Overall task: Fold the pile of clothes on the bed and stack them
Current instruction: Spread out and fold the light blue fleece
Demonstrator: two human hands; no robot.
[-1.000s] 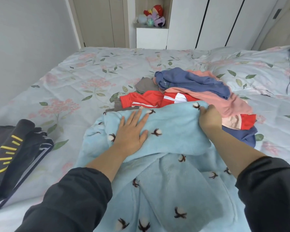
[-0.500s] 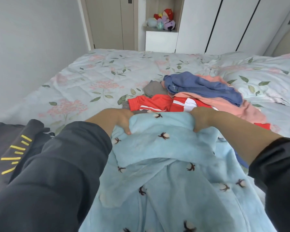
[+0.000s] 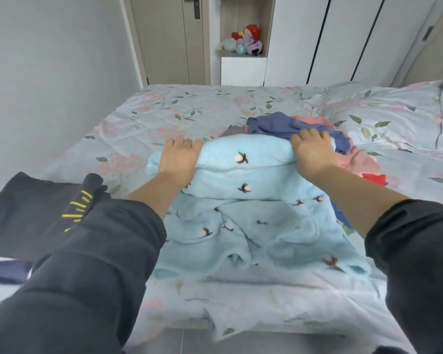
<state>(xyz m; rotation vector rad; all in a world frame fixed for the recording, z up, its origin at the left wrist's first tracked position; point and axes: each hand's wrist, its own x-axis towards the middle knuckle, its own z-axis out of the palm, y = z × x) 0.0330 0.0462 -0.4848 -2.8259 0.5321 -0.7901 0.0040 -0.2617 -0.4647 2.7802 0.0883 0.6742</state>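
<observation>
A fluffy light blue garment point(image 3: 243, 215) with small dark cotton-flower prints lies in front of me on the bed. My left hand point(image 3: 180, 156) grips its far left edge, fingers curled over the fold. On the far right edge my right hand point(image 3: 311, 146) holds the same fold. Behind it sits the unfolded pile: a dark blue garment point(image 3: 274, 125), a pink one point(image 3: 353, 159), a red piece point(image 3: 375, 178) and a grey bit point(image 3: 230, 130). A black garment with yellow stripes point(image 3: 36, 208) lies at the left.
The floral bedsheet point(image 3: 164, 116) covers the bed, whose near edge point(image 3: 266, 325) is just below the blue garment. A pillow point(image 3: 399, 116) lies at the right. Wardrobe doors, a door and a niche with plush toys point(image 3: 243, 42) stand behind the bed.
My left hand went from lying flat on the blue garment to gripping its far edge. Both hands now hold the fold farther up the bed, and the red garment is mostly hidden.
</observation>
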